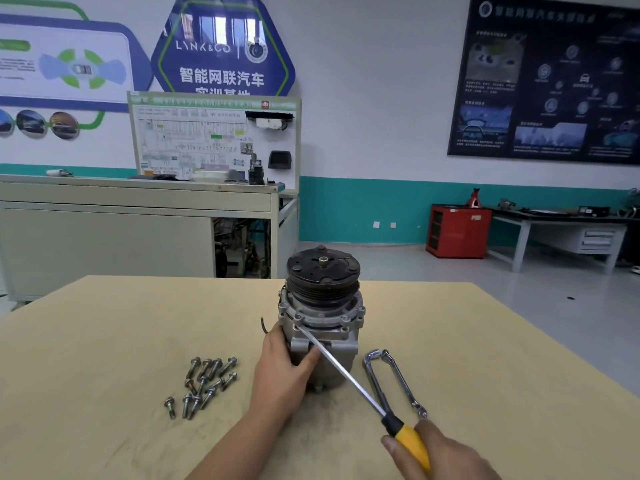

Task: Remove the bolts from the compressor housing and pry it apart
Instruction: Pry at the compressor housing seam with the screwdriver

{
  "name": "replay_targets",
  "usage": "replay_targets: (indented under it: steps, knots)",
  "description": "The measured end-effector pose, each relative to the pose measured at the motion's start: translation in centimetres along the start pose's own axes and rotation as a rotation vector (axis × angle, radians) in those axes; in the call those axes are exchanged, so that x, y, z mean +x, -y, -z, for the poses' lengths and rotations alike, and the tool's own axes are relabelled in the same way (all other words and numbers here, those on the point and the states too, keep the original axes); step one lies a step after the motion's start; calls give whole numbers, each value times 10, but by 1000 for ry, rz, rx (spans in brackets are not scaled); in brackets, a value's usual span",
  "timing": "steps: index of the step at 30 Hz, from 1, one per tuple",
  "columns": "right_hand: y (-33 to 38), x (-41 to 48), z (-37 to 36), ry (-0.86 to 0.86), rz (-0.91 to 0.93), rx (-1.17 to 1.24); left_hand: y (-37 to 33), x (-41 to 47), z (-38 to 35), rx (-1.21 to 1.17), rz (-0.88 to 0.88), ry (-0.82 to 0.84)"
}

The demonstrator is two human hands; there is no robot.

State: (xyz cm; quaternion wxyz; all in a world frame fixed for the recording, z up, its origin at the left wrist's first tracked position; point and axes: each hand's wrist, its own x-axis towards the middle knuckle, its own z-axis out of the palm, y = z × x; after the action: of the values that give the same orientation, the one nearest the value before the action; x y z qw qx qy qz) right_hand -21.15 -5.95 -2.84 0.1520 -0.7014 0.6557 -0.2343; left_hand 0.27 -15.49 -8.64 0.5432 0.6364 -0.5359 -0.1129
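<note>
Vertically set compressor [332,318], pulley [322,275] up; screwdriver [346,376] diagonal.

The worktop [104,341] carries one compressor [322,306], one screwdriver [346,374], two wrenches [375,382] and about twelve loose bolts [204,382]; they overlap, so the exact count is uncertain.

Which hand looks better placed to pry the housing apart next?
The right hand: it grips the screwdriver, whose tip sits at the seam of the compressor housing. The left hand holds the housing's side, probably just steadying it.
</note>
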Motion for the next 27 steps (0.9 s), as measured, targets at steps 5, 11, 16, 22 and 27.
replay_targets:
  steps: [5, 11, 16, 22, 27]
  knots:
    - [-8, 5, -30, 154, 121, 182, -1, -1, 0, -26, 3, -6]
    - [-7, 5, -8, -29, 58, -24, -2, -1, 0, -32, 9, -10]
    - [-17, 3, 11, -41, 15, -22, -4, -1, 1, -37, 4, -13]
    - [-53, -8, 22, -17, -60, 301, -5, -1, 0, -44, 8, -11]
    - [-72, 17, 22, -196, -229, 349, -4, -2, -1, -43, 6, -27]
